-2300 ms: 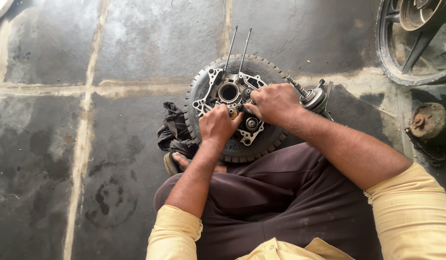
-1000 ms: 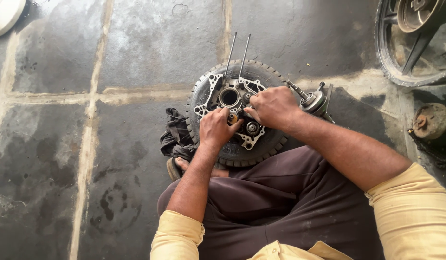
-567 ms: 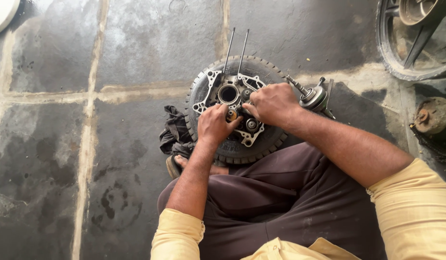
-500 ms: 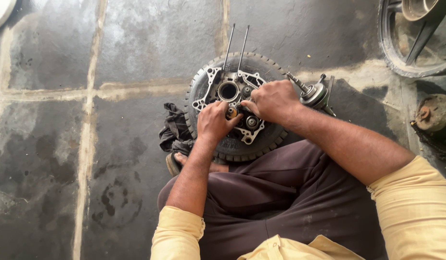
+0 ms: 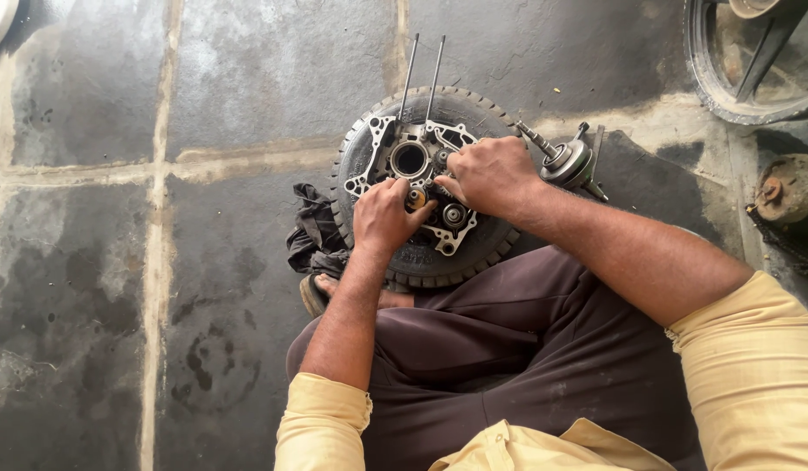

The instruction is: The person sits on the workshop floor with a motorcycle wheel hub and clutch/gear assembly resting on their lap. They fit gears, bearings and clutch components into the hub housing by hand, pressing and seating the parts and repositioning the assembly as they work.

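Note:
A metal engine case [image 5: 395, 150] with a round bore and two long studs [image 5: 421, 70] rests on a small black tyre [image 5: 487, 118] on the floor. My left hand [image 5: 382, 216] lies curled on the case's near left side, fingers next to a small brass-coloured part [image 5: 415, 198]. My right hand [image 5: 489, 174] is closed over the case's right side, fingertips pressing into its middle. What either hand pinches is hidden by the fingers.
A crankshaft assembly [image 5: 565, 161] lies on a dark mat to the right. A dark rag [image 5: 315, 228] sits left of the tyre, by my sandalled foot [image 5: 321, 292]. A wheel [image 5: 753, 61] and a rusty round part [image 5: 787, 187] are at the right. Stone floor spreads left.
Both hands stay on the engine case with only small finger shifts. The view drifts slightly.

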